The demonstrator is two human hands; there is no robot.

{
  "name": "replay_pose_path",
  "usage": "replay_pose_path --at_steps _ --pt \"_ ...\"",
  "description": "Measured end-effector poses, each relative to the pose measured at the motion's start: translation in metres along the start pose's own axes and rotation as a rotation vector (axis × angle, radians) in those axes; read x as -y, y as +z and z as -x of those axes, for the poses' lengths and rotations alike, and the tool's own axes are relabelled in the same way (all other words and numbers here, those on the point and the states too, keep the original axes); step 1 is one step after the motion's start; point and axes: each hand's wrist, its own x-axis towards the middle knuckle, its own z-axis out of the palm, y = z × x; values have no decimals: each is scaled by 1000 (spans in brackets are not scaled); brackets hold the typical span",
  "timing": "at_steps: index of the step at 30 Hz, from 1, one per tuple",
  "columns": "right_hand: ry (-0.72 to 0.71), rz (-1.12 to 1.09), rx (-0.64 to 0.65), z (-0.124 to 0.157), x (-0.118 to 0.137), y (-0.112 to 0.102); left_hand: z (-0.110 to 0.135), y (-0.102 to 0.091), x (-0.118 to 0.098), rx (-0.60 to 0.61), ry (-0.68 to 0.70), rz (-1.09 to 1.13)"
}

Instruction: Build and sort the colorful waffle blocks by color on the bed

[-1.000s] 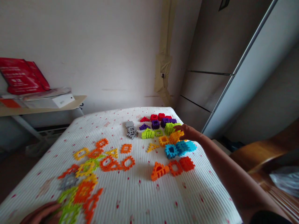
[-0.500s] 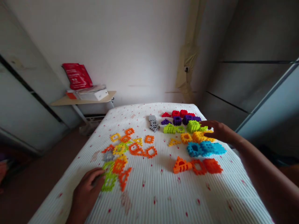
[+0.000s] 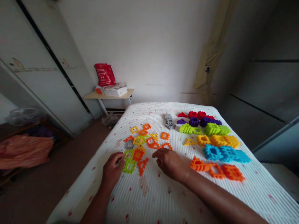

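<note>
My left hand (image 3: pixel 113 168) is curved beside a light green square building piece (image 3: pixel 129 166), thumb and fingers apart with nothing seen between them. Over the bed, my right hand (image 3: pixel 171 163) reaches leftward with its fingers extended, close to an orange frame piece (image 3: pixel 167 145) that it partly covers. Between the hands lie an orange square piece (image 3: pixel 138 154) and an orange triangle (image 3: pixel 142 166). The loose pile also has yellow frames (image 3: pixel 138 140), a grey piece (image 3: pixel 129 144) and more orange ones.
Rows sorted by colour stand on the right: orange (image 3: pixel 233 172), blue (image 3: pixel 212 152), yellow (image 3: pixel 218 140), green (image 3: pixel 212 128), purple (image 3: pixel 206 121) and red (image 3: pixel 201 114). A grey stack (image 3: pixel 169 121) lies mid-bed. A small table (image 3: pixel 91 94) carries a red bag (image 3: pixel 104 74).
My right hand has left the green row at the right and moved left to the loose pile. My left hand stays by the green pieces. The view has turned left.
</note>
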Motion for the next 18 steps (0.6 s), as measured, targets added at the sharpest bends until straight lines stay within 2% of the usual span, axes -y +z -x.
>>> replay_pose_path --at_steps 3,7,14,18 --pt "50 39 36 -28 7 26 0 0 0 12 7 32" --pt "146 60 83 -55 7 47 0 2 0 -2 -1 61" --pt "132 24 165 -70 4 52 0 4 4 19 25 42" --pt "166 27 164 -72 7 53 0 4 5 37 61 10"
